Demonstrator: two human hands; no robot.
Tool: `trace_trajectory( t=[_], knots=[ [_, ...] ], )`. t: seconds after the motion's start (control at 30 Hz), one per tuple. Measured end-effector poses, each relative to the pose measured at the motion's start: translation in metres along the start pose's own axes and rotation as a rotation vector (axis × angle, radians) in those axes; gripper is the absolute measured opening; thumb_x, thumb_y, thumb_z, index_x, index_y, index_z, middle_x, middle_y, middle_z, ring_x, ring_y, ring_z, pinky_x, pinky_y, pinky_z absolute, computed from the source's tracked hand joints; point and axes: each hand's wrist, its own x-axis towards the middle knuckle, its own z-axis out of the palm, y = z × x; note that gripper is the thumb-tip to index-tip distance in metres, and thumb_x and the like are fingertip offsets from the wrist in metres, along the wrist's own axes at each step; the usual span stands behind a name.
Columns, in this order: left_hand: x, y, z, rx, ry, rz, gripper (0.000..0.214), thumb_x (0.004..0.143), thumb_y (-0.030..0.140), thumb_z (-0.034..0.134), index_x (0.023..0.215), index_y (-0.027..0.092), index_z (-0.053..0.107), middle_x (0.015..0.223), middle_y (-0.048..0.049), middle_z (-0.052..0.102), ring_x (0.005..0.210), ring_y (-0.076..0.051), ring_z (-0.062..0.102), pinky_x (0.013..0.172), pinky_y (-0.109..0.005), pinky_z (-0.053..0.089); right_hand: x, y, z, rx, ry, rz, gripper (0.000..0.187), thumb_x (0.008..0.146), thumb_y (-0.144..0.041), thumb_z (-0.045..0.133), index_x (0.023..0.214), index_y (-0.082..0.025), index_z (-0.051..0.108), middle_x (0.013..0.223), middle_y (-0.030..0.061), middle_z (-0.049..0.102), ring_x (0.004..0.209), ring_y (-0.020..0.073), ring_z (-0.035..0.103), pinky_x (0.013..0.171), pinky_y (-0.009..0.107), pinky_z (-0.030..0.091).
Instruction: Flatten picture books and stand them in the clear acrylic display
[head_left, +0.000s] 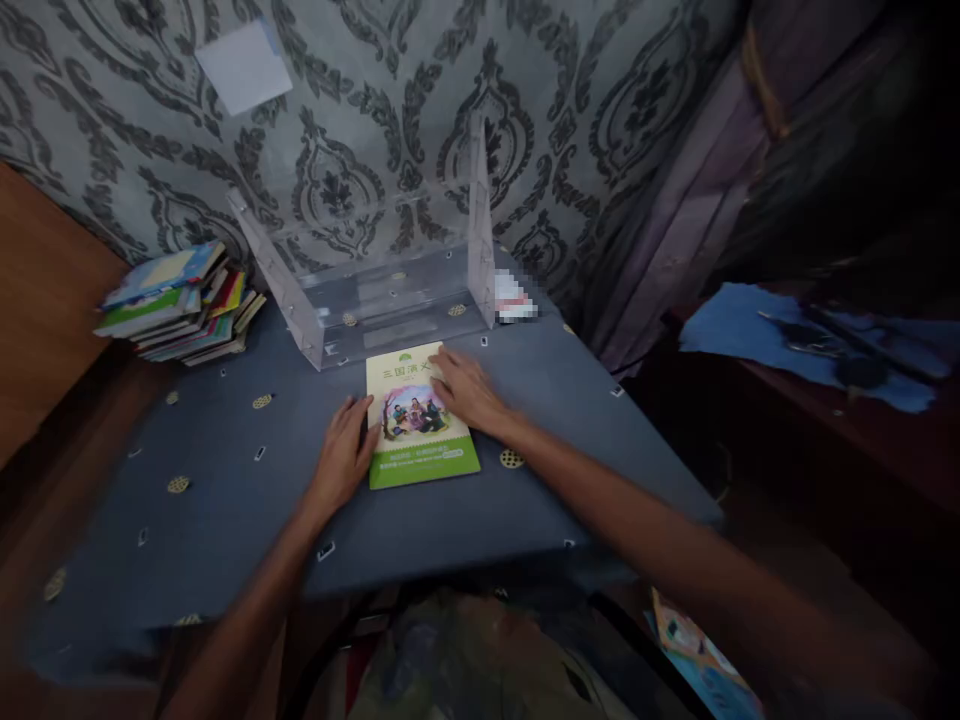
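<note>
A book (420, 428) with a cream and green cover and a coloured picture of figures lies flat on the table, its title upright toward me. My left hand (346, 452) rests at the book's left edge, fingers stretched out and touching the side. My right hand (469, 390) lies over the upper right edge, its fingertips on the cover and its fingers apart. Just behind the book stands a clear plastic rack (300, 315) with two upright side panels; I see nothing on its see-through base.
A stack of books (176, 305) stands at the left on the dark cloth-covered table (247, 510). A pixelated item (515, 297) lies right of the rack. Patterned wallpaper and a curtain (660, 230) border the back. Blue cloth (795, 350) lies on a surface at the right.
</note>
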Motion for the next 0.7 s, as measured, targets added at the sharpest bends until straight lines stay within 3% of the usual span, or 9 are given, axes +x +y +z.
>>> trace_trajectory(
  t=[0.1,0.2,0.4,0.47,0.57,0.7],
  knots=[
    [0.014,0.005,0.007,-0.109,0.032,-0.056,0.049,0.097,0.04,0.048,0.139,0.016,0.054,0.141,-0.0157,0.061,0.138,-0.031,0.049,0.116,-0.054,0.038,-0.014,-0.008,0.004,0.024,0.011,0.008,0.041,0.095,-0.022,0.049,0.133,-0.011,0.057,0.146,0.0231,0.052,0.136,0.0323,0.05,0.114,0.052,0.04],
    [0.023,0.009,0.007,-0.356,0.091,-0.16,0.05,0.092,0.044,0.055,0.133,0.017,0.058,0.132,-0.0152,0.066,0.126,-0.03,0.059,0.11,-0.051,0.044,-0.02,-0.01,0.011,0.067,0.06,-0.006,0.041,0.095,-0.023,0.049,0.133,-0.011,0.059,0.147,0.0227,0.051,0.14,0.0321,0.046,0.118,0.052,0.036],
    [0.035,0.019,0.014,-1.031,0.291,-0.567,0.056,0.073,0.04,0.077,0.122,0.017,0.061,0.115,-0.0123,0.073,0.1,-0.025,0.073,0.084,-0.036,0.059,-0.02,-0.004,0.019,0.184,0.145,0.021,0.043,0.094,-0.024,0.048,0.135,-0.015,0.059,0.148,0.0203,0.051,0.143,0.0325,0.043,0.117,0.055,0.037],
    [0.04,0.027,0.02,-1.193,0.256,-0.666,0.054,0.068,0.037,0.08,0.114,0.014,0.063,0.107,-0.0132,0.075,0.094,-0.027,0.074,0.08,-0.037,0.06,-0.02,-0.003,0.02,0.237,0.154,0.023,0.044,0.094,-0.027,0.049,0.136,-0.016,0.058,0.149,0.0192,0.05,0.143,0.0311,0.043,0.117,0.054,0.038],
    [0.046,0.039,0.024,-1.371,0.138,-0.685,0.051,0.063,0.035,0.085,0.104,0.011,0.066,0.095,-0.0139,0.078,0.093,-0.03,0.075,0.085,-0.042,0.061,-0.02,-0.002,0.019,0.309,0.172,0.025,0.045,0.096,-0.031,0.048,0.138,-0.019,0.056,0.151,0.0162,0.05,0.145,0.0284,0.042,0.118,0.052,0.037],
    [0.052,0.052,0.016,-1.439,0.176,-0.617,0.057,0.059,0.037,0.09,0.104,0.012,0.067,0.096,-0.0132,0.079,0.096,-0.032,0.075,0.09,-0.044,0.06,-0.015,-0.003,0.014,0.415,0.288,0.109,0.056,0.095,-0.042,0.05,0.144,-0.016,0.049,0.153,0.0185,0.047,0.148,0.0294,0.037,0.121,0.053,0.032]
  ],
)
